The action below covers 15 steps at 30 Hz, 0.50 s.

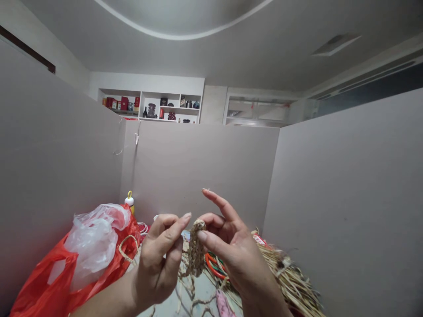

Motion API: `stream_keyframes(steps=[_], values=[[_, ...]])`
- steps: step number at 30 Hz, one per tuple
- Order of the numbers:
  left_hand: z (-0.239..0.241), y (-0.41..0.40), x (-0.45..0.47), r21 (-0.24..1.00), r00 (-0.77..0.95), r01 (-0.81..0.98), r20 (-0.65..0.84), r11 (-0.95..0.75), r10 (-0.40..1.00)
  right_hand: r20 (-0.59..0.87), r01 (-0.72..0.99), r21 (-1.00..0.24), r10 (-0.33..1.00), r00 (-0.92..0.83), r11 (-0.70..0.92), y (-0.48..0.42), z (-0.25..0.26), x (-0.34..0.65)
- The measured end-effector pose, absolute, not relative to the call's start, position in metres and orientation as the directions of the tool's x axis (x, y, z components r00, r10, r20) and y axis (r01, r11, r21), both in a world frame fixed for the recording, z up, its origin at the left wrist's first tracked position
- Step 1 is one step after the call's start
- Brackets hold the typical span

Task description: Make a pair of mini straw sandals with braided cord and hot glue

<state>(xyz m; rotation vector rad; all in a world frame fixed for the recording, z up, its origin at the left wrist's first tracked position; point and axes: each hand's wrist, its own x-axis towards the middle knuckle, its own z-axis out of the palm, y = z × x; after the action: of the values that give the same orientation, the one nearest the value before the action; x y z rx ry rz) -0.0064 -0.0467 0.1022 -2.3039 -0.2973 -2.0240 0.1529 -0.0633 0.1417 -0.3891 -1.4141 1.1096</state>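
Observation:
A small piece of braided straw, tan and brown, hangs upright between my hands. My right hand pinches its top edge between thumb and fingers, and another finger stretches upward. To its left, my left hand is closed, its thumb and forefinger pressed together near the top of the braid. Whatever lies in that pinch is too fine to make out. Thin twisted straw cords lie on the pale table below.
On the left stands a red plastic bag with a clear bag on it, near a yellow-and-white bottle. A bundle of dry straw, orange and green rings and a pink item lie to the right. Grey partitions surround the table.

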Motion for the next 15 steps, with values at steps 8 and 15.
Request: stream_keyframes(steps=[8, 15], values=[[0.1028, -0.0471, -0.0044, -0.018, 0.219, 0.205, 0.975, -0.979, 0.028, 0.587, -0.39, -0.778, 0.791, -0.173, 0.492, -0.0649, 0.1414, 0.1542], [0.1019, -0.0467, -0.0042, -0.061, 0.284, 0.271, 0.959, -0.961, 0.019, 0.596, -0.386, -0.764, 0.795, -0.112, 0.517, -0.0658, 0.1439, 0.1533]])
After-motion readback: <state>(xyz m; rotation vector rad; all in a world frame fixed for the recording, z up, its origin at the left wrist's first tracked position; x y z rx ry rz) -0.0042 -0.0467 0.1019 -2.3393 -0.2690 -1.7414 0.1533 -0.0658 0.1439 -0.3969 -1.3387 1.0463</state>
